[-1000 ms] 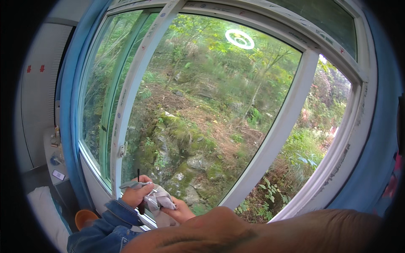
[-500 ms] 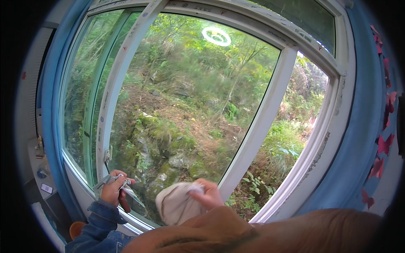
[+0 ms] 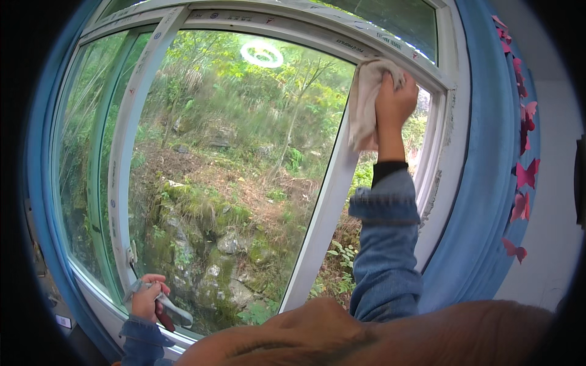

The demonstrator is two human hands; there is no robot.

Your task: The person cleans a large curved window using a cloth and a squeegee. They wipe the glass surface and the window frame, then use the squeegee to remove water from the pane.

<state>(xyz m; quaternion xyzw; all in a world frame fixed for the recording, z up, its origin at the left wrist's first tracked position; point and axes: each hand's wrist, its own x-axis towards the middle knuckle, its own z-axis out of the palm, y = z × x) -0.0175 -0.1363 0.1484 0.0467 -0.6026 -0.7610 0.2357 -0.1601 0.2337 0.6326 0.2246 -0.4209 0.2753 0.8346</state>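
Observation:
A beige cloth (image 3: 364, 104) is bunched in my right hand (image 3: 397, 104), whose arm is raised high. The cloth lies against the top of the white upright frame (image 3: 320, 226) at the right edge of the sliding window pane (image 3: 232, 152), and part of it hangs down along that upright. Low on the left, my left hand (image 3: 145, 303) is closed around a light grey tool (image 3: 179, 313) with a dark reddish handle; its exact kind I cannot make out. That hand is just below the window latch (image 3: 132, 253).
Right of the pane, the window stands open onto a green slope (image 3: 342, 265). Blue curtains (image 3: 482, 171) hang at both sides, with red paper butterflies (image 3: 526, 174) beyond the right one. A phone (image 3: 63, 321) lies at the lower left.
My right hand has lifted the cloth from low by the pane up to the upper right frame. My left hand still grips the grey tool. The whole view has shifted.

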